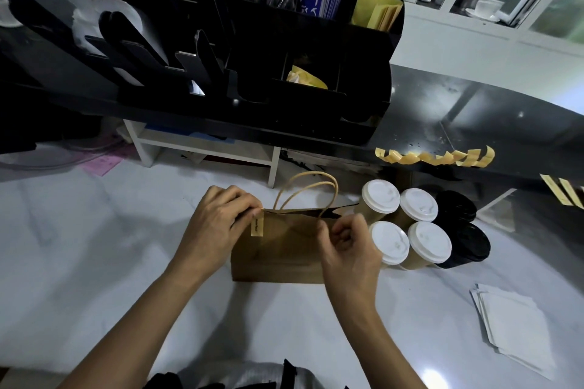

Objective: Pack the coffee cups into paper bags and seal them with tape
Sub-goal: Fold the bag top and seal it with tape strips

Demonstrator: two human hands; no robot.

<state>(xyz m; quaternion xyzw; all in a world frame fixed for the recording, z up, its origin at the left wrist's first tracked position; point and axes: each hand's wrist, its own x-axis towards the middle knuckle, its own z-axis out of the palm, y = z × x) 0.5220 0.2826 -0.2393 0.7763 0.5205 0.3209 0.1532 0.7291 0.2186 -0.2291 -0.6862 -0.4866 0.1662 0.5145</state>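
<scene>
A brown paper bag (278, 249) with twisted paper handles (311, 189) stands on the white counter (94, 246). My left hand (218, 221) pinches the bag's top left edge, where a yellow tape strip (257, 224) is folded over the rim. My right hand (347, 246) has its fingers curled at the top right edge; whether it holds tape I cannot tell. Right of the bag stand several coffee cups with white lids (410, 224) and two black-lidded ones (458, 224). More yellow tape strips (436, 157) hang from the black shelf edge.
A black organiser (252, 73) with lids, sleeves and yellow packets fills the raised shelf behind the bag. A stack of white paper sheets (518, 331) lies at the near right. Two more tape strips (562, 193) hang at the far right.
</scene>
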